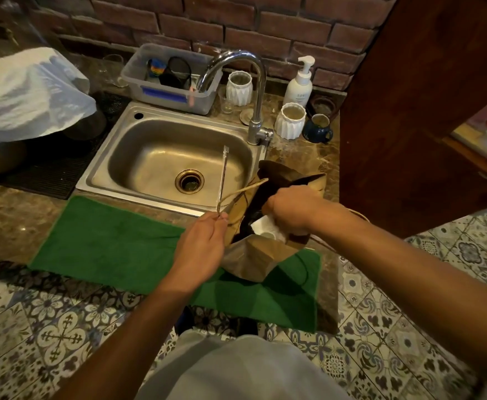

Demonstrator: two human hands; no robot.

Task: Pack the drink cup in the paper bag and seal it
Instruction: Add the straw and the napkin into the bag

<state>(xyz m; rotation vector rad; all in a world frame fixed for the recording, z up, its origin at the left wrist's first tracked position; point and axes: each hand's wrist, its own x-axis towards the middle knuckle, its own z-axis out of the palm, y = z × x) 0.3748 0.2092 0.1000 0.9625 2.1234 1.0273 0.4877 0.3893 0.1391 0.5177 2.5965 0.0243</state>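
Observation:
A brown paper bag (253,255) stands open on a green towel (115,241) at the counter's front edge, right of the sink. My left hand (201,243) pinches the bag's twine handle together with a wrapped straw (223,174) that sticks up over the sink. My right hand (294,210) reaches into the bag's mouth and grips something white, apparently a napkin or the drink cup's lid (266,229). The rest of the cup is hidden inside the bag.
A steel sink (138,157) with a tall tap (253,82) lies behind the bag. Two white ribbed jars (289,121), a blue mug (318,128), a soap pump bottle (300,82) and a plastic tub (167,82) stand at the back. A wooden cabinet (424,111) rises to the right.

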